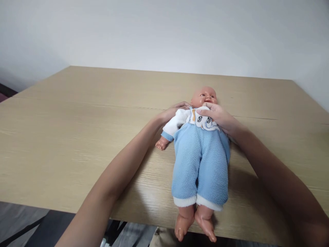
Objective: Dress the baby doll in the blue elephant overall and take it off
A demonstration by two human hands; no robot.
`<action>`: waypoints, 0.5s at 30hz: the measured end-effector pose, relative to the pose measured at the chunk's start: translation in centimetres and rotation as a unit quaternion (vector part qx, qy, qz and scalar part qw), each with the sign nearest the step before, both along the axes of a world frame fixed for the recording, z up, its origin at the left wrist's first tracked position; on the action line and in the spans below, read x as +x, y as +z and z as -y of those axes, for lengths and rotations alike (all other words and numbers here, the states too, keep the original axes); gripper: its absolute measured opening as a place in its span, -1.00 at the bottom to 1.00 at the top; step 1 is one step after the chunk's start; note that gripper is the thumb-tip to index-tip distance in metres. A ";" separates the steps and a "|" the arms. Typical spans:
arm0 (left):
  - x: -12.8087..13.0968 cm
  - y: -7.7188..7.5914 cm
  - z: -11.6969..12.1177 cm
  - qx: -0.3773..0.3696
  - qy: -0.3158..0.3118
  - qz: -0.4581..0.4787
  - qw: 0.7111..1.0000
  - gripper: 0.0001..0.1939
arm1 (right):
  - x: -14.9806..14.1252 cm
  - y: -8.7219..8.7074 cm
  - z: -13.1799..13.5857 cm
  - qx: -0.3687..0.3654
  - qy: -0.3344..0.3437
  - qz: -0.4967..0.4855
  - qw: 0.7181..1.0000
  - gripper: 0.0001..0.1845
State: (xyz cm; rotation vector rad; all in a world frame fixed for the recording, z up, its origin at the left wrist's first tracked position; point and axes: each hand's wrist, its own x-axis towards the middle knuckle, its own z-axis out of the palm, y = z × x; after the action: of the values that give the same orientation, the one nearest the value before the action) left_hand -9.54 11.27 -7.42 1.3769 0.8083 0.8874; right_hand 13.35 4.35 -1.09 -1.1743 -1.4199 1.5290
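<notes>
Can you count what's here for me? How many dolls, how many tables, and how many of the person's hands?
Doll: 1
Table: 1
Person's hands, left hand and right hand: 2
Total: 4

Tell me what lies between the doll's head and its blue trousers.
In the head view, the white chest panel lies between the doll's head and blue trousers, partly covered by the right hand.
</notes>
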 end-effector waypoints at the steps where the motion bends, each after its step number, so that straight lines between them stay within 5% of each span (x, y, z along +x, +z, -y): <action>1: -0.4 0.3 -0.4 -0.010 -0.017 -0.012 1.000 -0.76 | 0.3 0.5 0.1 0.012 -0.007 0.035 0.999 -0.47; 3: -1.3 1.2 -0.8 0.008 -0.012 -0.059 0.998 -0.77 | 1.1 1.5 0.3 0.057 -0.021 0.140 0.988 -0.46; 7: -2.9 4.7 0.7 0.186 0.066 -0.108 0.974 -0.78 | 2.9 2.6 0.2 0.140 -0.009 0.358 0.923 -0.48; 9: -3.3 7.0 2.4 0.197 0.001 -0.096 0.976 -0.74 | 3.2 2.7 0.0 0.127 0.015 0.383 0.915 -0.50; 12: -3.5 9.4 4.9 0.112 -0.178 -0.134 0.968 -0.65 | 3.1 2.6 -0.2 0.102 0.038 0.371 0.922 -0.51; 15: -3.8 9.7 5.9 0.112 -0.202 -0.220 0.948 -0.61 | 3.0 2.4 -0.2 0.093 0.048 0.364 0.926 -0.52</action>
State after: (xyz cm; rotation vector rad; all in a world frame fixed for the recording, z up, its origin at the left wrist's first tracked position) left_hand -13.38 5.36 2.24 1.8983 0.7281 0.3595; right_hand 16.32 4.55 1.30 -1.6600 -2.0707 1.0061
